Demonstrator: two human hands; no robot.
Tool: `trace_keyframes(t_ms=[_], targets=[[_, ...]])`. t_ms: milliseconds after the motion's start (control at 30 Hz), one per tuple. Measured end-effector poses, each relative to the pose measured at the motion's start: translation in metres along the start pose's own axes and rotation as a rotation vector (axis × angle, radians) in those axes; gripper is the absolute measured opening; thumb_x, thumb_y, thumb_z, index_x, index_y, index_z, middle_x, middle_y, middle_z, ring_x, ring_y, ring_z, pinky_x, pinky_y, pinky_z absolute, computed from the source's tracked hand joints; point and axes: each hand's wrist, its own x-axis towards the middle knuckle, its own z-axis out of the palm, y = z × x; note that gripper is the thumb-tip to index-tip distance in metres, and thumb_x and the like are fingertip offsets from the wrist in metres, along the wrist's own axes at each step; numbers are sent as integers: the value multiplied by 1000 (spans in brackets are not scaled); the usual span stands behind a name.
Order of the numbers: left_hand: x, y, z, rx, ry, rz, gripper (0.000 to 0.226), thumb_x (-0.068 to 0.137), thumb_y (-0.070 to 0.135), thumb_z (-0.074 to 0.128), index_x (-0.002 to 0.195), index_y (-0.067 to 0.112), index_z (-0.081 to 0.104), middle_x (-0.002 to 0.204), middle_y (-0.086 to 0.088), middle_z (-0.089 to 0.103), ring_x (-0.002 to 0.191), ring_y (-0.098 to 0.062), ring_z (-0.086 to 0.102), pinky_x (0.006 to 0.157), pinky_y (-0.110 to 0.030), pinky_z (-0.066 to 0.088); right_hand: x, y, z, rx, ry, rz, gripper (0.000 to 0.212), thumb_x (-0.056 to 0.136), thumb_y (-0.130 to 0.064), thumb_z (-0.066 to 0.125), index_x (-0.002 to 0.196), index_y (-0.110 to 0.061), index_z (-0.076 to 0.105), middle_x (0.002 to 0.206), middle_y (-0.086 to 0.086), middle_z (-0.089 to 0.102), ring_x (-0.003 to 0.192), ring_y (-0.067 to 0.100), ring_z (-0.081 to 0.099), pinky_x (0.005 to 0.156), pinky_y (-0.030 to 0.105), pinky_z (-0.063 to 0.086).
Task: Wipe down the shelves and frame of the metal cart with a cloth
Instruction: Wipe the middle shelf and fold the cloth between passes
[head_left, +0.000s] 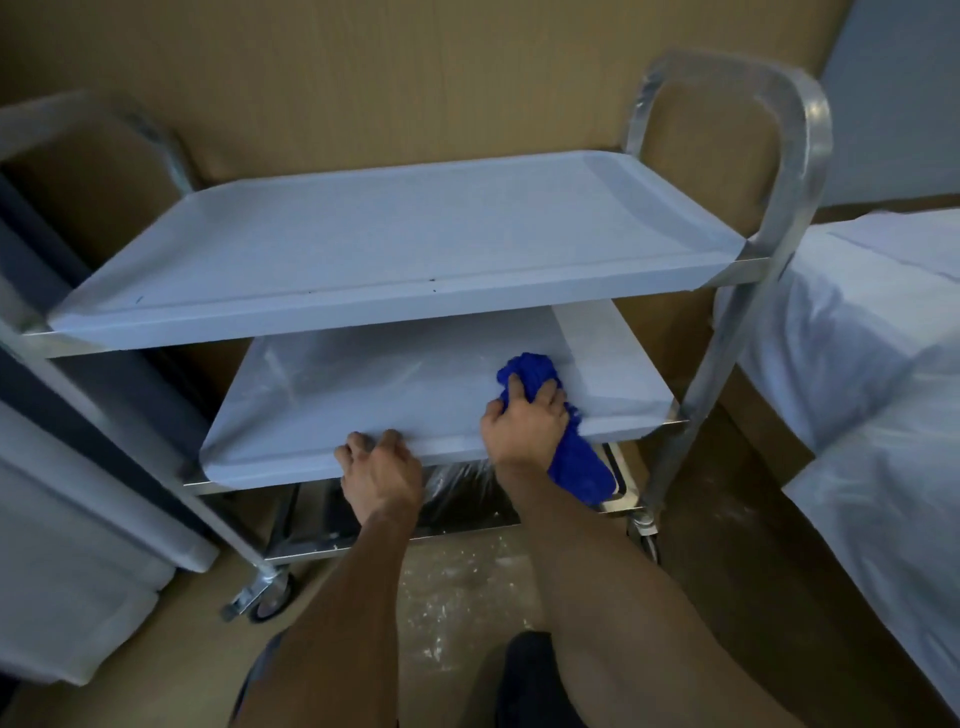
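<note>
Fingers (514, 387) of right hand (524, 421): curled over bunched blue cloth (535, 371), pressing it onto middle shelf (374, 395) near its right front corner; loose cloth tail hangs over the front edge. Left hand (379, 467): fingers hooked over the same shelf's front lip, gripping it, probably to steady the wheeled metal cart (795, 171) against the wiping push. Top shelf (395, 244): bare, film-covered. Bottom shelf (467, 530): mostly hidden. Caster (262, 597): on floor, front left.

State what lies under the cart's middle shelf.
A bottom shelf with crinkled clear plastic on it. The middle shelf and both forearms cover most of it.
</note>
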Motion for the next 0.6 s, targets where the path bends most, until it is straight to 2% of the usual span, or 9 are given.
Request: trace_keyframes(t_ms=[67, 133, 233, 300, 367, 500, 600], targets=[[3, -3, -3, -3, -8, 5, 28, 97, 26, 50, 121, 28, 65, 129, -10, 44, 119, -30, 37, 90, -43, 49, -23, -37, 10, 45, -35, -136, 50, 89, -38, 49, 138, -26, 53, 142, 27, 44, 129, 45, 43, 108, 55, 34], [6, -5, -6, -15, -14, 1, 32, 96, 25, 49, 124, 26, 65, 130, -8, 46, 119, -29, 38, 92, -43, 47, -41, -61, 16, 49, -107, -299, 52, 89, -35, 54, 140, -30, 50, 148, 23, 38, 135, 43, 36, 109, 54, 31], [5, -8, -6, -32, 19, 11, 35, 94, 22, 49, 125, 23, 65, 126, -8, 49, 117, -29, 40, 90, -45, 48, -42, -54, 12, 21, -164, -404, 52, 92, -32, 55, 143, -31, 45, 153, 19, 32, 141, 39, 28, 114, 55, 23], [4, -3, -5, -21, 37, 16, 33, 92, 23, 53, 122, 22, 66, 123, -9, 49, 115, -30, 41, 89, -46, 47, -31, -29, 3, 33, -91, -324, 51, 89, -33, 57, 140, -32, 49, 149, 18, 38, 137, 37, 33, 113, 55, 23], [1, 5, -3, -6, 49, -10, 31, 90, 24, 56, 120, 21, 65, 121, -12, 49, 114, -32, 42, 89, -47, 44, -10, 6, -4, 44, -19, -161, 53, 88, -36, 58, 139, -33, 49, 149, 17, 39, 136, 36, 35, 111, 54, 25], [-9, 15, 7, -4, 86, 21, 35, 83, 24, 63, 118, 19, 63, 120, -14, 48, 114, -35, 40, 90, -49, 40, 58, 102, -35, 51, 51, 175, 55, 95, -38, 47, 149, -35, 34, 159, 19, 22, 146, 40, 18, 117, 54, 15], [-13, 6, 14, -4, 87, 118, 40, 82, 18, 66, 121, 17, 62, 121, -13, 49, 113, -35, 41, 89, -48, 41, 78, 148, -48, 89, 101, 299, 60, 99, -41, 40, 155, -31, 24, 159, 24, 19, 143, 42, 25, 117, 50, 16]])
